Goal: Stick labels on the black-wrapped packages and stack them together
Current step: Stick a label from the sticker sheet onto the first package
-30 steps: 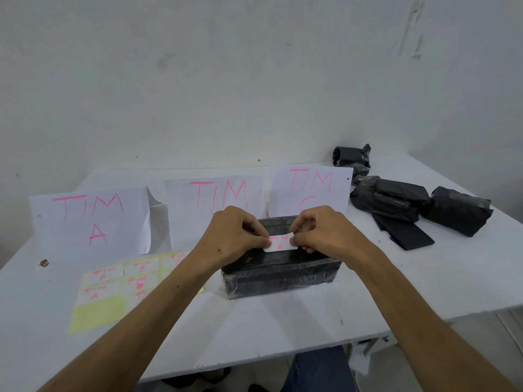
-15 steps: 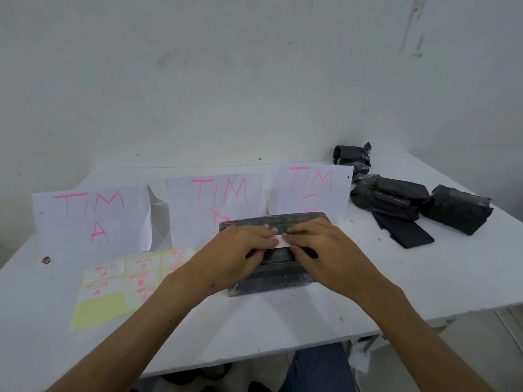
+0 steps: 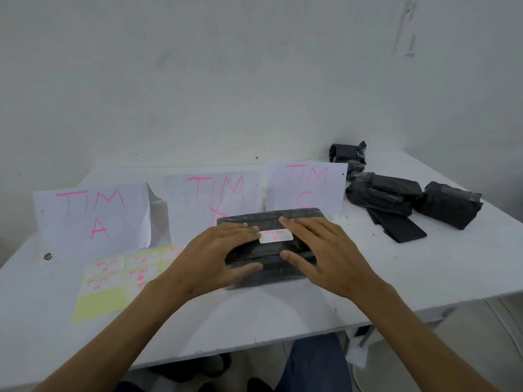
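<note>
Your left hand (image 3: 218, 257) lies flat on the near-left part of the package (image 3: 271, 247), fingers straight and spread, fingertips at the left end of the label (image 3: 276, 236). Your right hand (image 3: 322, 253) lies flat on the right part, fingers straight, thumb extended across the near face. Neither hand grips anything; both press with open palms.

Change noted: a second ago both hands pinched the label above a package standing on edge. The package now lies flat on the table (image 3: 424, 278), centre, just near the TIM B sign (image 3: 218, 199) and TIM C sign (image 3: 307, 185), and the label sits on its top face between your fingertips. The fingers have gone from pinched to spread.

Finding: the label appears stuck down, its pink lettering blurred but apparently reading TIM A. In my judgement, this package's labelling step is done or nearly done, and smoothing is finishing.

Outward: the label sheet (image 3: 113, 281) lies near-left, partly under your left forearm, with several labels remaining. The TIM A sign (image 3: 93, 213) stands far left. Unlabelled packages (image 3: 402, 196) lie in a loose heap far right, well apart from your hands. No stack is visible yet, so most of the task remains.
</note>
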